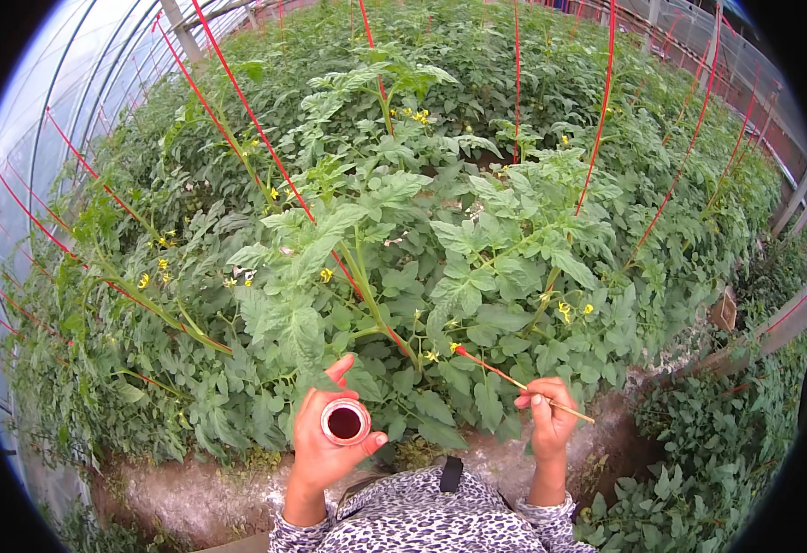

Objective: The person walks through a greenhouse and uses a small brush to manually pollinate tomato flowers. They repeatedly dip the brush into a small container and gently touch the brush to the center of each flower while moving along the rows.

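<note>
My left hand (325, 433) is closed around a small open jar (345, 421) with a pale rim and dark reddish liquid inside. Its thumb and index finger stick out past the jar. In my right hand (551, 419), a thin wooden-handled brush (506, 377) is pinched between thumb and fingers. The brush's red tip (459, 350) points left and reaches among the leaves, close to a small yellow flower (432, 356); whether they touch I cannot tell. Tomato plants (320, 304) with yellow blossoms (565, 311) stand just beyond both hands.
Red strings (249, 111) run upward from several stems. Dense foliage (477, 83) fills the far side. Curved plastic greenhouse sheeting (53, 83) is at the left, and a wooden beam (772, 336) lies at the right. Bare soil (200, 493) runs along the near edge.
</note>
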`<state>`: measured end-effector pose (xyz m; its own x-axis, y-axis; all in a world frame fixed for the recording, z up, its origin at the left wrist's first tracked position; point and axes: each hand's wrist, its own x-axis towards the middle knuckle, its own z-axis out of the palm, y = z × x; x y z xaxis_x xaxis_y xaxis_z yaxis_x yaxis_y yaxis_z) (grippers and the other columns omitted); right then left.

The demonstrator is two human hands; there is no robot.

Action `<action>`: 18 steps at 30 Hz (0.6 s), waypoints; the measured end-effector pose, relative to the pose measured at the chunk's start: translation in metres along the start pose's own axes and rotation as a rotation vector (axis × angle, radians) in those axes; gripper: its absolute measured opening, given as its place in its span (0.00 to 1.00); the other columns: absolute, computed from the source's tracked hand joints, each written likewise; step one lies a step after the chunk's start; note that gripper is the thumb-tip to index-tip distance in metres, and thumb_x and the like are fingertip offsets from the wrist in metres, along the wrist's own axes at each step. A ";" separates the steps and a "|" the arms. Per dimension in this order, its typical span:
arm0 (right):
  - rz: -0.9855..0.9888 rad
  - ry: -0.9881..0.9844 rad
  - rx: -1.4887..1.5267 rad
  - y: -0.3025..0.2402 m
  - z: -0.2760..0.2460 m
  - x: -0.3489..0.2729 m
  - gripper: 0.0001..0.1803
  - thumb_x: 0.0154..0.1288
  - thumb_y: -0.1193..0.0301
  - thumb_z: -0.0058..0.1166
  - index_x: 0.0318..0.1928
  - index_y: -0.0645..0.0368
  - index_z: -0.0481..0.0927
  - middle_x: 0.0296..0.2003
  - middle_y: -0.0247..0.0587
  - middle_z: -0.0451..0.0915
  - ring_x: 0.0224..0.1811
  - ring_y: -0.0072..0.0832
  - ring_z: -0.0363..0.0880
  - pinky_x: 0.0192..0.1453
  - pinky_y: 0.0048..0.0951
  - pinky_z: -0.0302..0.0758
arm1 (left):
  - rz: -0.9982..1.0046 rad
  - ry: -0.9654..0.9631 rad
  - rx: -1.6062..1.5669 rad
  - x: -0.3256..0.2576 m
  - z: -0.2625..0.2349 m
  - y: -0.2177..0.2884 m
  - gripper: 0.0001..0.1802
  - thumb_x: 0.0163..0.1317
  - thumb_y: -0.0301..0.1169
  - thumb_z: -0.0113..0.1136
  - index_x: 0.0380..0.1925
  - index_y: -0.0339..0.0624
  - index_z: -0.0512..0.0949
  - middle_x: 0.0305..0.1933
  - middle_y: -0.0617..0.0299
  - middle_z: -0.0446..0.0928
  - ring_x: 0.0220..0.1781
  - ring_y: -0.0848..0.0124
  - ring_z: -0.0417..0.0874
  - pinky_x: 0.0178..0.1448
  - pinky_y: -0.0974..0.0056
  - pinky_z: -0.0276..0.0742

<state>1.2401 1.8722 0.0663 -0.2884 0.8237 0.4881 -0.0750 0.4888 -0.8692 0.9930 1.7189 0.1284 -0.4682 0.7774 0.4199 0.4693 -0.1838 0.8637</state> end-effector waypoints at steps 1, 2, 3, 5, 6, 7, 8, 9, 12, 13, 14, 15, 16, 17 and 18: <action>-0.013 -0.027 -0.016 -0.001 0.001 0.000 0.06 0.66 0.75 0.47 0.37 0.66 0.75 0.34 0.44 0.75 0.27 0.24 0.78 0.31 0.22 0.76 | 0.001 -0.016 0.013 -0.001 0.001 -0.002 0.29 0.38 0.38 0.79 0.35 0.37 0.73 0.52 0.40 0.75 0.63 0.52 0.72 0.59 0.52 0.70; -0.016 -0.031 -0.025 -0.003 0.002 0.000 0.06 0.66 0.75 0.47 0.36 0.66 0.75 0.33 0.44 0.75 0.27 0.24 0.78 0.31 0.23 0.76 | -0.031 -0.037 -0.005 -0.002 0.002 -0.004 0.31 0.36 0.38 0.80 0.37 0.37 0.73 0.55 0.39 0.72 0.64 0.52 0.70 0.62 0.51 0.68; -0.022 -0.018 -0.021 -0.004 0.001 0.000 0.05 0.65 0.76 0.47 0.36 0.67 0.75 0.33 0.45 0.75 0.27 0.25 0.78 0.31 0.23 0.77 | -0.063 -0.060 -0.024 -0.004 0.003 -0.006 0.33 0.35 0.37 0.80 0.39 0.37 0.73 0.59 0.39 0.69 0.65 0.53 0.69 0.64 0.50 0.65; -0.038 0.019 -0.022 -0.008 -0.005 0.000 0.05 0.64 0.78 0.47 0.36 0.68 0.75 0.33 0.45 0.76 0.27 0.26 0.79 0.31 0.23 0.77 | -0.080 -0.083 -0.049 -0.006 0.007 -0.009 0.35 0.33 0.37 0.81 0.41 0.37 0.73 0.63 0.39 0.66 0.66 0.54 0.67 0.67 0.50 0.63; -0.057 0.061 -0.020 -0.011 -0.010 0.000 0.05 0.64 0.78 0.47 0.36 0.68 0.75 0.33 0.45 0.76 0.27 0.26 0.78 0.31 0.23 0.77 | -0.067 -0.083 -0.056 -0.006 0.009 -0.009 0.35 0.33 0.37 0.81 0.41 0.37 0.73 0.63 0.39 0.66 0.66 0.54 0.67 0.66 0.50 0.64; -0.076 0.105 -0.020 -0.015 -0.014 0.001 0.05 0.64 0.78 0.47 0.36 0.67 0.74 0.32 0.45 0.76 0.27 0.26 0.78 0.31 0.23 0.76 | -0.053 -0.084 -0.064 -0.007 0.011 -0.009 0.35 0.33 0.37 0.81 0.41 0.37 0.73 0.63 0.40 0.66 0.65 0.55 0.68 0.66 0.50 0.64; -0.097 0.152 -0.026 -0.019 -0.021 0.002 0.05 0.63 0.77 0.47 0.36 0.67 0.74 0.32 0.46 0.76 0.26 0.26 0.77 0.31 0.23 0.76 | -0.066 -0.078 -0.061 -0.007 0.013 -0.008 0.34 0.33 0.37 0.81 0.40 0.36 0.73 0.62 0.41 0.67 0.65 0.55 0.68 0.66 0.50 0.65; -0.124 0.212 -0.051 -0.024 -0.028 0.003 0.05 0.63 0.77 0.46 0.35 0.67 0.74 0.32 0.46 0.76 0.26 0.26 0.77 0.31 0.23 0.76 | -0.073 -0.075 -0.048 -0.007 0.015 -0.007 0.34 0.33 0.37 0.81 0.40 0.37 0.73 0.62 0.41 0.67 0.64 0.55 0.69 0.65 0.51 0.65; -0.203 0.363 -0.129 -0.036 -0.047 0.005 0.07 0.63 0.74 0.46 0.35 0.66 0.73 0.31 0.46 0.74 0.25 0.26 0.75 0.30 0.23 0.75 | -0.087 -0.092 -0.073 -0.006 0.025 -0.008 0.32 0.35 0.37 0.80 0.38 0.36 0.73 0.60 0.37 0.69 0.64 0.51 0.70 0.64 0.54 0.66; -0.225 0.414 -0.166 -0.039 -0.055 0.004 0.07 0.63 0.74 0.45 0.36 0.66 0.73 0.31 0.46 0.74 0.25 0.25 0.74 0.31 0.23 0.75 | -0.078 -0.115 -0.066 -0.005 0.029 -0.009 0.32 0.35 0.37 0.80 0.38 0.36 0.73 0.60 0.37 0.69 0.64 0.50 0.70 0.64 0.54 0.66; -0.250 0.465 -0.196 -0.041 -0.061 0.002 0.07 0.64 0.74 0.45 0.36 0.66 0.73 0.32 0.46 0.74 0.26 0.25 0.74 0.31 0.23 0.75 | -0.064 -0.134 -0.053 -0.003 0.031 -0.009 0.32 0.35 0.37 0.80 0.38 0.36 0.73 0.60 0.38 0.69 0.64 0.50 0.69 0.64 0.54 0.65; -0.274 0.514 -0.226 -0.042 -0.066 0.002 0.07 0.64 0.74 0.45 0.36 0.66 0.73 0.32 0.46 0.74 0.26 0.25 0.73 0.31 0.23 0.74 | -0.064 -0.139 -0.064 -0.003 0.033 -0.008 0.32 0.35 0.37 0.80 0.38 0.36 0.73 0.60 0.38 0.69 0.64 0.50 0.69 0.64 0.54 0.65; -0.287 0.579 -0.254 -0.038 -0.070 0.002 0.08 0.63 0.71 0.44 0.35 0.65 0.73 0.33 0.45 0.72 0.26 0.24 0.71 0.30 0.22 0.71 | -0.064 -0.142 -0.074 -0.002 0.036 -0.005 0.32 0.35 0.37 0.80 0.38 0.36 0.73 0.60 0.38 0.69 0.65 0.50 0.69 0.64 0.54 0.65; -0.273 0.599 -0.258 -0.036 -0.075 0.003 0.08 0.63 0.72 0.44 0.35 0.65 0.73 0.33 0.45 0.72 0.26 0.24 0.71 0.30 0.22 0.71 | -0.067 -0.154 -0.081 -0.001 0.039 -0.004 0.32 0.35 0.37 0.80 0.38 0.36 0.73 0.60 0.38 0.69 0.65 0.50 0.69 0.64 0.54 0.65; -0.258 0.616 -0.261 -0.035 -0.079 0.005 0.08 0.63 0.72 0.44 0.35 0.65 0.73 0.32 0.45 0.72 0.26 0.24 0.71 0.31 0.22 0.71 | -0.066 -0.165 -0.071 -0.001 0.042 -0.004 0.31 0.35 0.36 0.80 0.38 0.36 0.73 0.60 0.39 0.69 0.65 0.50 0.69 0.64 0.54 0.65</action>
<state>1.3167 1.8816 0.1053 0.3051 0.6471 0.6987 0.1849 0.6794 -0.7101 1.0225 1.7441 0.1128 -0.3647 0.8760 0.3154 0.3849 -0.1666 0.9078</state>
